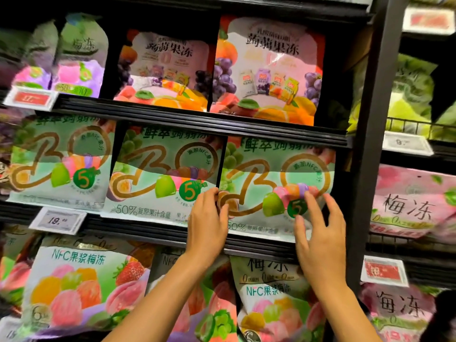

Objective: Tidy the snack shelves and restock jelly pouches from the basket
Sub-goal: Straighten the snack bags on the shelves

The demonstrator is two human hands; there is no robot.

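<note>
Two bare forearms reach up from the bottom of the view to the middle shelf. The left hand (208,218) pinches the left edge of the rightmost green BOBO jelly pouch (276,191), its thumb on the front and its fingertips curled round the edge where that pouch meets its neighbour. The right hand (320,233) is spread over the lower right part of the same pouch, fingers fairly straight and apart, the fingertips touching the printed front near the green "5" badge; it does not grasp anything.

The pouch stands upright on the middle shelf, between the two hands, its bottom edge behind the dark shelf rail (259,248) that runs just under the hands. Just left of the left hand stands a second green BOBO pouch (162,174), touching the held one, and further left a third (59,161). Below that one a white price tag (58,220) reads 19-something.

Under the forearms, the lower shelf holds NFC fruit jelly pouches (81,287) with pastel fruit prints. Above the hands, the upper shelf holds two white pouches with grapes and oranges (266,70). To the right of the right hand, past a dark upright post (372,144), pink pouches (409,203) lie on the next bay.
</note>
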